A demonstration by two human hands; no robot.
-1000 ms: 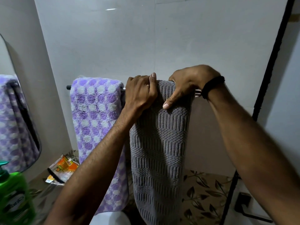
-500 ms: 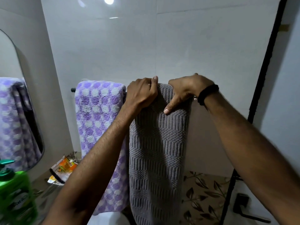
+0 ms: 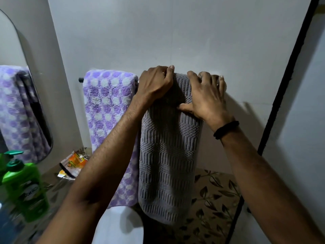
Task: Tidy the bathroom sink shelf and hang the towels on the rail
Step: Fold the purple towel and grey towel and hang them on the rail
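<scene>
A grey ribbed towel [image 3: 168, 155] hangs folded over the towel rail [image 3: 81, 79] on the white wall. To its left, on the same rail, hangs a purple and white dotted towel [image 3: 109, 106]. My left hand [image 3: 154, 83] grips the grey towel's top left corner, fingers curled over the rail. Spread flat over the top right of the grey towel is my right hand [image 3: 205, 95]: its fingers reach over the rail and its thumb presses the front. Both towels hide most of the rail.
A green pump bottle [image 3: 26, 189] stands at the lower left before a mirror [image 3: 17, 106] that reflects the purple towel. Orange sachets [image 3: 75, 162] lie on the shelf below the rail. A black door frame [image 3: 288, 67] runs down the right. A white fixture [image 3: 119, 226] sits below.
My right hand has gone from pinching the grey towel's top edge to lying spread over it. The left hand keeps its grip. The view has shifted right and downward.
</scene>
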